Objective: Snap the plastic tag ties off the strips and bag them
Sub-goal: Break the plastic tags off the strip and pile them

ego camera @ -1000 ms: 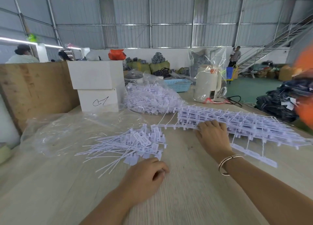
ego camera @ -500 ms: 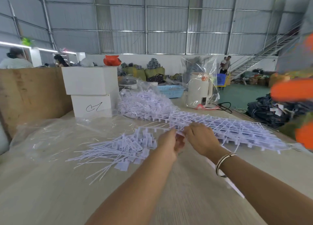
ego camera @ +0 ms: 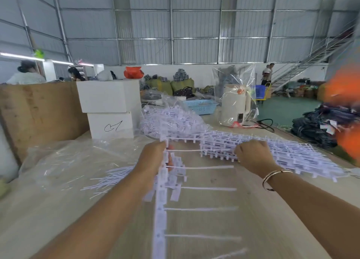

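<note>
My left hand (ego camera: 153, 157) grips the top of one white strip of tag ties (ego camera: 160, 210). The strip hangs down toward me, with several thin ties sticking out to the right. My right hand (ego camera: 251, 155) rests curled on the near end of a flat stack of white strips (ego camera: 288, 153) lying on the table. Behind my left arm lies a loose pile of snapped-off ties (ego camera: 113, 178). A clear plastic bag (ego camera: 64, 157) is spread flat on the left of the table. A heap of more ties (ego camera: 171, 122) sits in clear plastic farther back.
Two stacked white boxes (ego camera: 109, 110) stand at the back left beside a plywood board (ego camera: 39, 110). A white kettle in a clear bag (ego camera: 233, 104) and a blue basket (ego camera: 200, 106) stand at the table's far side. Dark garments (ego camera: 319, 126) are piled to the right.
My left hand rose from the table, took hold of one strip at the stack and pulled it away toward me. My right hand stayed on the stack.
</note>
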{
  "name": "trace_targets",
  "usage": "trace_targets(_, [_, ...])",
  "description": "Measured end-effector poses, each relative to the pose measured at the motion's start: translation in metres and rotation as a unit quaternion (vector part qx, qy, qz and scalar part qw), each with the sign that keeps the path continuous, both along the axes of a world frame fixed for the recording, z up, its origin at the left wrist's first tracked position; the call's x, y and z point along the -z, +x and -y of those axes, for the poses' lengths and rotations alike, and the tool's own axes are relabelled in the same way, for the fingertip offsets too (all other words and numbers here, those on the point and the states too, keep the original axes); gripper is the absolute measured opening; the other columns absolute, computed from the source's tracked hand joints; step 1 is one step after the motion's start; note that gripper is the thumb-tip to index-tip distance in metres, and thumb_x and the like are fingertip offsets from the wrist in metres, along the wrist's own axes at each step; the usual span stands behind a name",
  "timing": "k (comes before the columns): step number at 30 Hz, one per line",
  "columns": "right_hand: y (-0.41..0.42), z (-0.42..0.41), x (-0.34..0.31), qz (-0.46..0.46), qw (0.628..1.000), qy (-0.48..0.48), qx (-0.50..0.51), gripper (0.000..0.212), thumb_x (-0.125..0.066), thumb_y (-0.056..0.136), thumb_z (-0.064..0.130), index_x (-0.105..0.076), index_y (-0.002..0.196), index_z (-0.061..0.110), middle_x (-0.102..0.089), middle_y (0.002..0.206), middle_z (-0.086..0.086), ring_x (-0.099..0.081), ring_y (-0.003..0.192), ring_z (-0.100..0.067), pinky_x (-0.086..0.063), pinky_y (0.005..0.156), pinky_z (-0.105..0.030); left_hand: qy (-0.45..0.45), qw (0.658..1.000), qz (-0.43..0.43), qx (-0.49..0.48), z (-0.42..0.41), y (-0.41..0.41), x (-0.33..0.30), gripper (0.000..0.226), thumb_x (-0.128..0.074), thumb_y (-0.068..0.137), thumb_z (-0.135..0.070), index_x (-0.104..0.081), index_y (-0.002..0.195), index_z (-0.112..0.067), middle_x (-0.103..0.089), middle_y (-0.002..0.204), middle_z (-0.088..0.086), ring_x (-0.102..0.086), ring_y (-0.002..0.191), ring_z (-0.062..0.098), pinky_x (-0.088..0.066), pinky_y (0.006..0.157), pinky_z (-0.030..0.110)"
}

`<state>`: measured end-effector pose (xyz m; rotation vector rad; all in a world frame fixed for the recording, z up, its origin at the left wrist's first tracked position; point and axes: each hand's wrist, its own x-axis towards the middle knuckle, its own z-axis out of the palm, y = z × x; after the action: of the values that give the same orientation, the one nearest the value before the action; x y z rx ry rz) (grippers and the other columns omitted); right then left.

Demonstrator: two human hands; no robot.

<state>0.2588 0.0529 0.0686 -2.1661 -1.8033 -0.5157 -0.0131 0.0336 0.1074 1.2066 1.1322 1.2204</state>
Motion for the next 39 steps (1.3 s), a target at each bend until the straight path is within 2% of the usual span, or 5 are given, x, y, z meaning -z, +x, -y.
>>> trace_targets(5, [-0.014, 0.013, -0.021, -0.419, 0.89, 0.151, -0.098, 0.038, -0.04, 0.094, 0.018, -0.065, 0.065, 0.018, -0.065, 0.068, 0.003, -0.059, 0.065, -0.02, -0.042, 0.063, -0.028, 0.069, 0.99, -0.082, 0.091, 0.006, -0.038, -0.022, 0.036, -0.04, 0.095, -0.021, -0.044, 0.06, -0.014, -0.032, 0.041, -0.004, -0.026, 0.035, 0.011, -0.025, 0.037, 0.017])
trace_targets(12, [-0.051, 0.033, -0.012, -0.773, 0.6, -0.137, -0.151, 0.06, -0.037, 0.089, 0.064, -0.064, 0.09, 0.011, -0.066, 0.077, -0.013, -0.055, 0.05, -0.02, -0.043, 0.048, -0.026, 0.131, 0.883, -0.402, 0.203, 0.003, -0.057, -0.001, 0.048, -0.042, 0.096, -0.049, -0.047, 0.056, -0.021, -0.041, 0.039, -0.011, -0.033, 0.035, 0.005, -0.029, 0.038, 0.015])
trace_targets(21, [-0.083, 0.051, 0.047, -0.687, 0.691, -0.118, -0.192, 0.014, -0.058, 0.091, 0.025, -0.052, 0.082, 0.015, -0.057, 0.052, -0.005, -0.045, 0.041, -0.015, -0.032, 0.039, -0.022, 0.216, 0.766, -0.601, 0.072, 0.006, -0.063, 0.061, 0.029, -0.04, 0.096, -0.044, -0.05, 0.078, -0.025, -0.061, 0.071, -0.01, -0.058, 0.067, 0.013, -0.047, 0.068, 0.029])
trace_targets(27, [-0.095, 0.066, 0.055, -0.65, 0.725, -0.074, -0.215, 0.023, -0.05, 0.09, 0.015, -0.055, 0.068, 0.018, -0.054, 0.055, -0.004, -0.047, 0.046, -0.011, -0.035, 0.045, -0.023, 0.287, 0.804, -0.514, 0.083, 0.032, -0.014, 0.075, 0.023, -0.056, 0.085, -0.044, -0.052, 0.103, -0.031, -0.061, 0.1, -0.015, -0.059, 0.089, 0.009, -0.047, 0.076, 0.028])
trace_targets(39, [-0.108, 0.083, 0.053, -0.537, 0.78, -0.1, -0.307, 0.03, -0.06, 0.09, 0.021, -0.06, 0.061, 0.029, -0.056, 0.053, 0.012, -0.05, 0.052, 0.001, -0.037, 0.054, -0.01, 0.375, 0.736, -0.564, 0.005, 0.036, -0.008, 0.095, 0.016, -0.048, 0.09, -0.045, -0.043, 0.093, -0.03, -0.056, 0.091, -0.011, -0.054, 0.083, 0.01, -0.036, 0.067, 0.025])
